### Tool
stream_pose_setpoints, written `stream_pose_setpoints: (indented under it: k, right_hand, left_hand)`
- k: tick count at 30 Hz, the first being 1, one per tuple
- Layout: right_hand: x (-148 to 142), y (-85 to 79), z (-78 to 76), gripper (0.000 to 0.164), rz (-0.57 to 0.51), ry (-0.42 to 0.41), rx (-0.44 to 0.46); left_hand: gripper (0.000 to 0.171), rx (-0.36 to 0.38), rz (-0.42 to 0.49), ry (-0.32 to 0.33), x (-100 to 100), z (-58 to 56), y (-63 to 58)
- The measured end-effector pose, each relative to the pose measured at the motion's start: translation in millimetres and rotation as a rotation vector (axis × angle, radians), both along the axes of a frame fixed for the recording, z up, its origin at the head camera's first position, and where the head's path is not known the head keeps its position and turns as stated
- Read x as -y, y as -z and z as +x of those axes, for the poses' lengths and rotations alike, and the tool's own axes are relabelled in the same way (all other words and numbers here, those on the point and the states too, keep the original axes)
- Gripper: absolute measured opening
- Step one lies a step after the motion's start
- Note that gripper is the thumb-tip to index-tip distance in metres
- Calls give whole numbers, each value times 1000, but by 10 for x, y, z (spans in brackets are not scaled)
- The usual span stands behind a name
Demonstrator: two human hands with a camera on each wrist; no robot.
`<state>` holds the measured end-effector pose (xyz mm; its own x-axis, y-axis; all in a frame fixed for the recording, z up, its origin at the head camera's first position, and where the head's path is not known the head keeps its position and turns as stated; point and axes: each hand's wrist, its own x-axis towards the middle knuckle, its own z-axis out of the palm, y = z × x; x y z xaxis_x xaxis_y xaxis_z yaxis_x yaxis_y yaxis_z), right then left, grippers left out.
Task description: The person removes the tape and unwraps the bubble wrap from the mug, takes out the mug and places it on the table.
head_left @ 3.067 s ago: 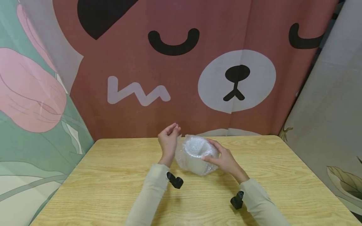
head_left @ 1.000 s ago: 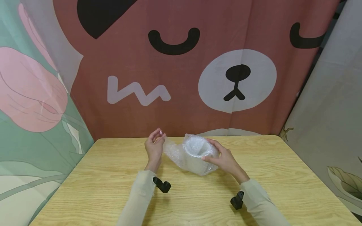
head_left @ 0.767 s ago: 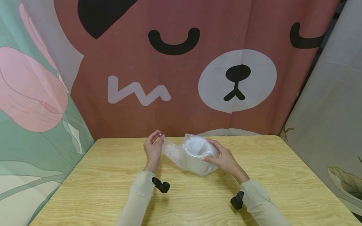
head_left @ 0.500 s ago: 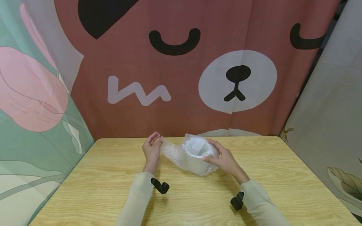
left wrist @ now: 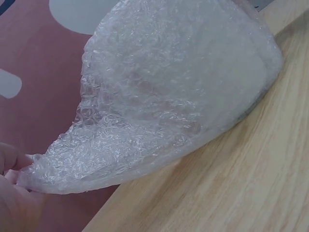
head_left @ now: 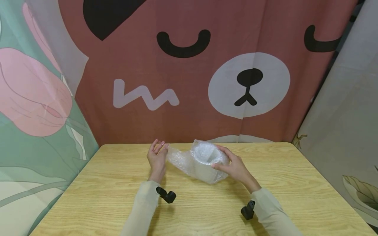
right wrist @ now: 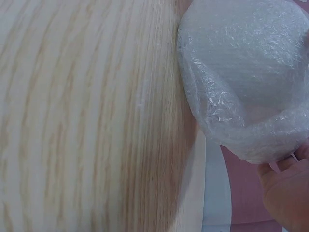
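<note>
A round bundle of bubble wrap (head_left: 208, 172), hollow at the top, sits on the wooden table near its back edge. Something whitish shows dimly through the layers; what it is I cannot tell. The right hand (head_left: 236, 166) grips the bundle's right side, thumb in front and fingers behind. In the right wrist view its fingers (right wrist: 289, 188) press against the wrap. A loose flap of bubble wrap (head_left: 178, 159) stretches left from the bundle. My left hand (head_left: 156, 160) pinches the end of that flap, as the left wrist view shows at the fingertips (left wrist: 14, 159).
The wooden table (head_left: 97, 196) spreads around both forearms. Behind it hangs a reddish-brown curtain (head_left: 141, 124) with a bear face. A patterned green curtain (head_left: 29, 154) borders the left side and a grey one (head_left: 333, 131) the right. Both sleeves carry small black wrist cameras.
My left hand has moved left and slightly toward me, drawing the flap of bubble wrap out from the bundle. The right hand and the bundle have stayed in place.
</note>
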<state>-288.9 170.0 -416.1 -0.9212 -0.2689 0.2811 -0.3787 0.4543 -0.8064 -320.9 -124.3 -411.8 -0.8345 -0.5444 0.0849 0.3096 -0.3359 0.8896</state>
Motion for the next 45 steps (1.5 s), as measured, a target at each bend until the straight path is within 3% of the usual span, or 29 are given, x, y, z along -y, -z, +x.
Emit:
stream_pose_setpoints:
  k: [6,13,17,24,32,41,45]
  right_hand:
    - [-6,2,0,80,10,7,-2]
    - [-10,8,2,79,10,9,-6]
    - [-10,17,1,79,10,9,-9]
    - [-12,10,8,80,6,5,-6]
    - [-16,22,13,80,-4,2,-3]
    - [-1,15,10,80,0,2,-11]
    - [-6,6,2,80,7,4,-16]
  left_hand:
    - [61,22,33,13,25,-8,35]
    - [51,8,50,26,29,55,73]
    - [47,57,93,81,38,89,64]
    - [50,72,183,135,47,95,118]
    - [50,77,184,201,44,194,116]
    - [30,47,161,210,100,289,75]
    - [31,67,136,225,95,300,78]
